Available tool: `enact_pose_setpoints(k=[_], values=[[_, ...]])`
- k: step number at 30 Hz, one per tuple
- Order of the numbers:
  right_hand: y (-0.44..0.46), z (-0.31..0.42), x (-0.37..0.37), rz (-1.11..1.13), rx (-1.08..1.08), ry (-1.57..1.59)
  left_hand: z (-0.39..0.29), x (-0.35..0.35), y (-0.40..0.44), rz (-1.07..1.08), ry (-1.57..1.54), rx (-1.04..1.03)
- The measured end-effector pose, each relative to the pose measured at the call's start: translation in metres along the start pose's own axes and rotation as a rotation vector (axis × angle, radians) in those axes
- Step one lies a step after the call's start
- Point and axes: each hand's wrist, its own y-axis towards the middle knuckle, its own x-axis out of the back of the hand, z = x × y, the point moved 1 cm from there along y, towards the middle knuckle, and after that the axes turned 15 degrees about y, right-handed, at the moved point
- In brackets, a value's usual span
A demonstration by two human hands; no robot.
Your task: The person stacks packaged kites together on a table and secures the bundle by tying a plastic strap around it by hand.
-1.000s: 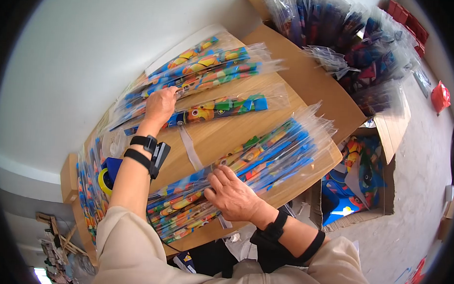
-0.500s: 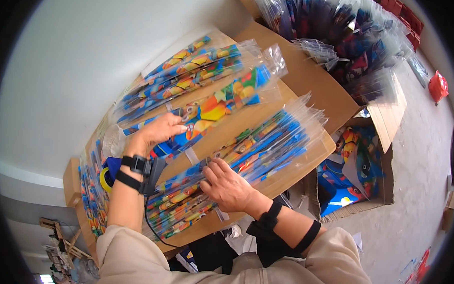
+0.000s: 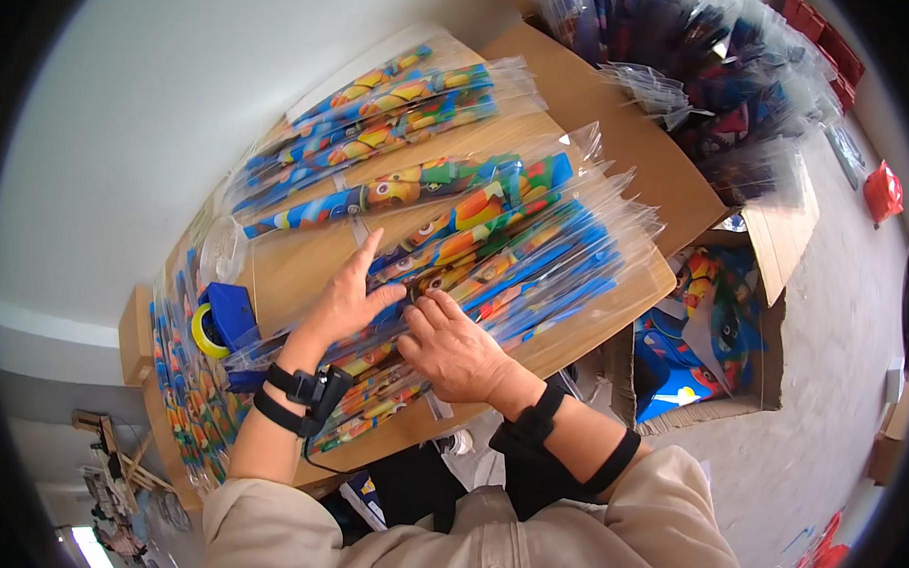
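The left hand (image 3: 349,300) is spread open, fingers stretched forward and thumb held out sideways toward the other hand; it appears to grip nothing, and whether its underside touches the plastic is unclear. The right hand (image 3: 457,349) lies palm down with bent fingers on the pile of plastic-sleeved cartoon-print rolls (image 3: 551,257), which sits along the near edge of the wooden table (image 3: 295,263). Its fingertips are partly hidden, so I cannot tell whether they pinch a sleeve. The forearms cover the pile's lower-left end.
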Motion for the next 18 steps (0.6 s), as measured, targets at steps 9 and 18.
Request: enact_pose_setpoints(k=[9, 18], values=[[0.003, 0.001, -0.001, 0.023, -0.003, 0.021, 0.009, 0.003, 0.009, 0.111, -0.129, 0.096], [0.009, 0.005, -0.003, -0.008, 0.011, 0.034, 0.016, -0.018, 0.02, 0.103, 0.008, 0.176]])
